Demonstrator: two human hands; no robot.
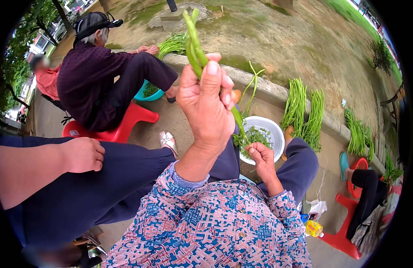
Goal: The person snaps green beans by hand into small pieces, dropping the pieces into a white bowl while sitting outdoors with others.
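My left hand (208,97) is raised high and shut around a small bunch of green vegetable stems (192,40). The bunch slants down out of my fist, its leafy end reaching toward a white plastic colander (277,137) between my legs. Low over that colander, my right hand (264,159) has thumb and forefinger pinched on a leafy tip of the greens (246,147). Picked green leaves (260,135) lie inside the colander. A few loose stems (252,87) stand between the colander and the stone kerb (273,90).
Bundles of long green stems (295,104) lean on the kerb. To the left, another person (92,73) handles greens (174,43) beside a teal basin (148,93). Another person's forearm (32,164) is close on my left. A yellow bottle (314,228) and a red stool (343,221) are at right.
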